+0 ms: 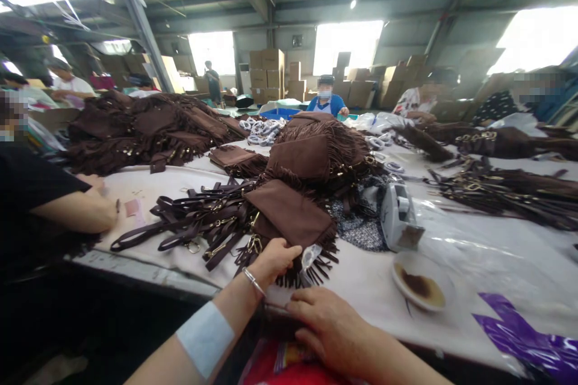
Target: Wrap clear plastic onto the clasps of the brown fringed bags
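Observation:
A brown fringed bag (291,207) lies flat near the front of the table. My left hand (276,260), with a bracelet on its wrist, is closed on the bag's near edge; its curled fingertips are partly hidden. Just right of that hand, a small clear plastic piece (310,257) rests on the fringe. My right hand (323,316) is at the table's front edge, fingers loosely bent and apart, with nothing visible in it. Dark straps with metal clasps (198,219) spread out left of the bag. More brown fringed bags (300,156) are heaped behind it.
A white tape dispenser (397,216) and a dish with dark liquid (419,283) stand to the right. Purple plastic (533,331) lies at the right front. A co-worker's arm (76,207) reaches in from the left. A large bag pile (149,126) fills the back left.

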`<state>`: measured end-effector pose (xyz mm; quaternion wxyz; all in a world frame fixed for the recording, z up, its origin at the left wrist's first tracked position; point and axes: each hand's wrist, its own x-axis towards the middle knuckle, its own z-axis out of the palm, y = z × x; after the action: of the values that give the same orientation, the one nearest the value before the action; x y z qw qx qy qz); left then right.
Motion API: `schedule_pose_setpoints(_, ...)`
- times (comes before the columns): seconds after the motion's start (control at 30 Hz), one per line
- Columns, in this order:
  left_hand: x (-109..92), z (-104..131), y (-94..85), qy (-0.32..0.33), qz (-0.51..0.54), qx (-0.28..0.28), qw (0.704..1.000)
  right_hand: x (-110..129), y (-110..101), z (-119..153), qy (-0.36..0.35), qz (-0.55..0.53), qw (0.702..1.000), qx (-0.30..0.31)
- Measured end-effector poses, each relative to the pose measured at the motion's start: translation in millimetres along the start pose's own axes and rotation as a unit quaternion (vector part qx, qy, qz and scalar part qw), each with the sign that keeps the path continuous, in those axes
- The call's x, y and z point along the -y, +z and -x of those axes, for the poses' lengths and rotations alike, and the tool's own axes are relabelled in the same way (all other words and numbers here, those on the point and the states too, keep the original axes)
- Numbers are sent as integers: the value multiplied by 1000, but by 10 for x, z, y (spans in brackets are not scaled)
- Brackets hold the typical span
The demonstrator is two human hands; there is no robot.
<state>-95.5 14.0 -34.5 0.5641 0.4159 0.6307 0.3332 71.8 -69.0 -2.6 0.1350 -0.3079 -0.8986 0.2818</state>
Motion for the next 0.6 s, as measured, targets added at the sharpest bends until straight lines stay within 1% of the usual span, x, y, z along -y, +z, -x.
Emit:
schedule_pose_setpoints(0.03,-22,-12,-6,-11,10,20,1000,-61,-13,15,49,43,998,4)
schedule_pose_setpoints(0.1,-69,-36,-9,-28,29,52,998,-240,-68,60,162,113,980,-22)
schedule_pose_setpoints(0.17,-108,-51,24,-36,45,71,996,-414,-145,97,247,126,958,-72)
schedule_pose_setpoints(0.2,-121,-53,57,-38,52,78,995,-477,-176,99,270,108,951,-102)
schedule_pose_setpoints(0.27,-125,-49,143,-42,70,87,993,-541,-188,57,280,32,947,-152)
schedule_pose_setpoints(0.33,-100,-41,225,-48,98,89,990,-542,-112,-48,291,-99,937,-168)
schedule_pose_setpoints(0.4,-52,-34,266,-49,132,84,986,-521,18,-180,330,-239,899,-160)
schedule_pose_setpoints(0.43,-25,-30,265,-51,147,84,984,-514,82,-240,346,-289,879,-158)
schedule_pose_setpoints(0.47,-1,-25,250,-54,162,89,981,-512,133,-287,357,-316,864,-161)
schedule_pose_setpoints(0.5,19,-19,225,-60,173,100,978,-515,163,-318,360,-322,859,-168)
schedule_pose_setpoints(0.57,36,1,172,-76,193,135,969,-529,159,-331,344,-319,866,-172)
schedule_pose_setpoints(0.6,34,13,156,-81,206,150,964,-535,129,-320,334,-327,869,-162)
